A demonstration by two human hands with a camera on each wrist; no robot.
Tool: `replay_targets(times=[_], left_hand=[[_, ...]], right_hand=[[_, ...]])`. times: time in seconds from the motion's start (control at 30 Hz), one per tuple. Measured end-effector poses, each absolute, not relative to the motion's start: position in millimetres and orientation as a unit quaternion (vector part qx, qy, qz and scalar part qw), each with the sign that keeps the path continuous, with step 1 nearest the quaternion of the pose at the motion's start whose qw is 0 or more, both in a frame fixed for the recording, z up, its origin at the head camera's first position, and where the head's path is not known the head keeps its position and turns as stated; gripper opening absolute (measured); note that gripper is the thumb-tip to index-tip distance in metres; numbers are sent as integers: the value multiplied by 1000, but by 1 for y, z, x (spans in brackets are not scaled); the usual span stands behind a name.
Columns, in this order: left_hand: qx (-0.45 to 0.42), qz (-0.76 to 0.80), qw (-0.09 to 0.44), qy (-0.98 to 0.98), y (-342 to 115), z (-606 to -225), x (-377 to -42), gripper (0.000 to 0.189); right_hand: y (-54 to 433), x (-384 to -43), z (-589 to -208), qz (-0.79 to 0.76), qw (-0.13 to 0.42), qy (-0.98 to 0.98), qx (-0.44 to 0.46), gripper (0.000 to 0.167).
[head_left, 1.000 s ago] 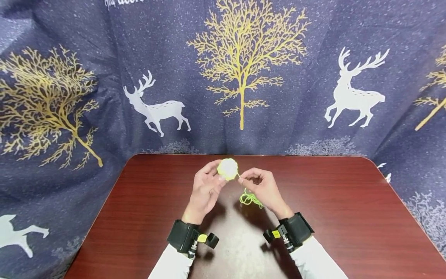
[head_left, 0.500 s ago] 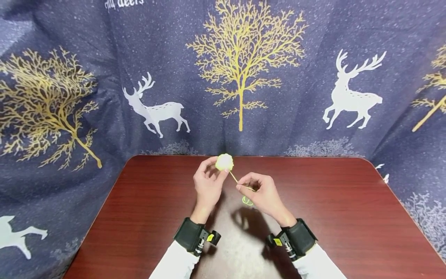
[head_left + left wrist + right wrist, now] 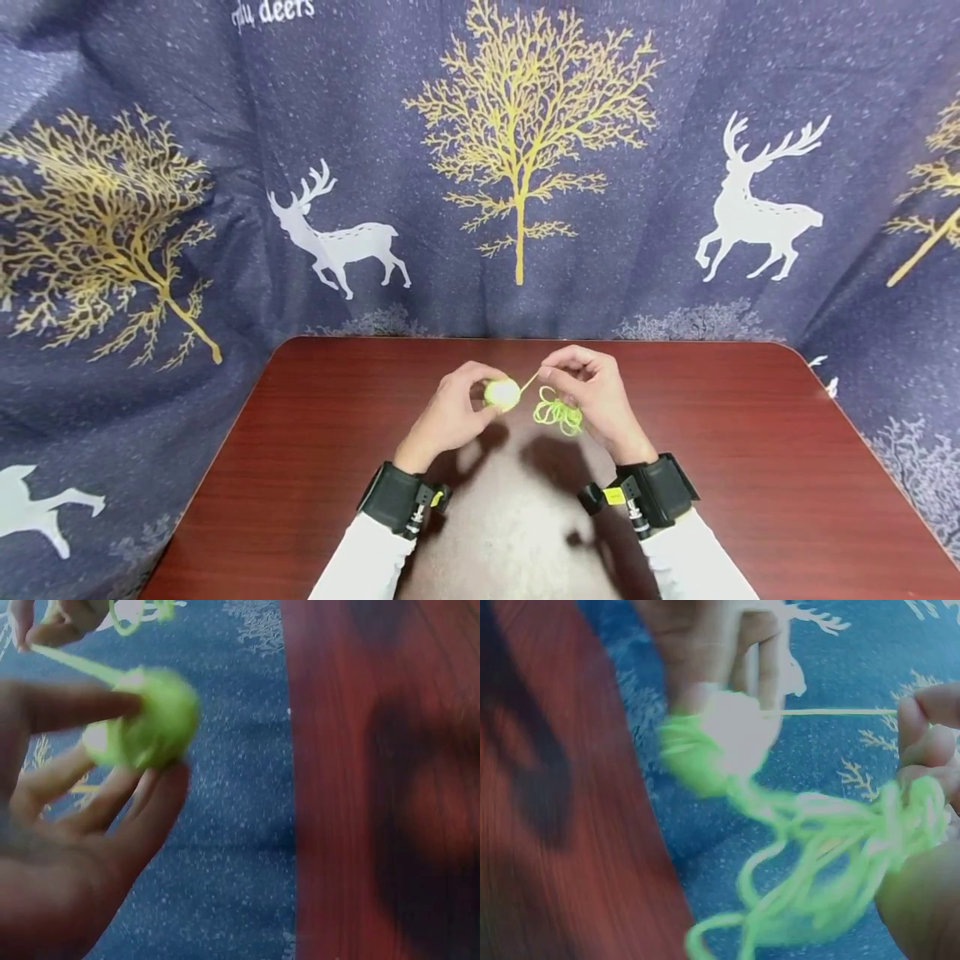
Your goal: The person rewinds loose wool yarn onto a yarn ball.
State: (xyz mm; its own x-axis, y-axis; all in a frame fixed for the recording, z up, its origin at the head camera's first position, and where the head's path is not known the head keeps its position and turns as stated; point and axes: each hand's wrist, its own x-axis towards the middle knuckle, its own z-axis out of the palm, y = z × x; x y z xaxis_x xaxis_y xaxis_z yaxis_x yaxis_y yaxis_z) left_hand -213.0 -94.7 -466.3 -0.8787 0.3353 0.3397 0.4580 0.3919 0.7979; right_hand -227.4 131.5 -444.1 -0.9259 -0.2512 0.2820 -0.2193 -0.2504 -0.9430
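Observation:
A small ball of bright yellow-green yarn (image 3: pixel 502 395) is held between the thumb and fingers of my left hand (image 3: pixel 452 414), above the table. In the left wrist view the yarn ball (image 3: pixel 157 720) looks slightly blurred, with fingertips on both sides of it. A taut strand (image 3: pixel 832 712) runs from the ball to my right hand (image 3: pixel 592 396), whose thumb and index finger pinch it. Loose loops of the same yarn (image 3: pixel 557 412) hang from the right palm, gathered under the other fingers. In the right wrist view these loops (image 3: pixel 817 862) dangle below that hand.
Both hands work over a reddish-brown wooden table (image 3: pixel 322 467), with glare on its near middle. Behind its far edge hangs a dark blue cloth (image 3: pixel 465 192) printed with trees and white deer. A black camera band (image 3: pixel 660 492) sits on each wrist.
The left hand turns over the ball and brings it lower and rightward. My right hand rises and shifts right, the strand now slanting up to it. The loose loops show more fully.

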Motion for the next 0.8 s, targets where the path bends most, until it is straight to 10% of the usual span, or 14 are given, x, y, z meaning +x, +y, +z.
replay_targets(times=[0.3,0.8], left_hand=[[-333,-635,-154,-680,-99,-462,-214,39],[-99,-815,45,-569,-71,-451,-231,43]], right_hand=[[134,-252,-459,-824,25,551,-130,12],[116,-242,-479,-745,58,659,-81,6]])
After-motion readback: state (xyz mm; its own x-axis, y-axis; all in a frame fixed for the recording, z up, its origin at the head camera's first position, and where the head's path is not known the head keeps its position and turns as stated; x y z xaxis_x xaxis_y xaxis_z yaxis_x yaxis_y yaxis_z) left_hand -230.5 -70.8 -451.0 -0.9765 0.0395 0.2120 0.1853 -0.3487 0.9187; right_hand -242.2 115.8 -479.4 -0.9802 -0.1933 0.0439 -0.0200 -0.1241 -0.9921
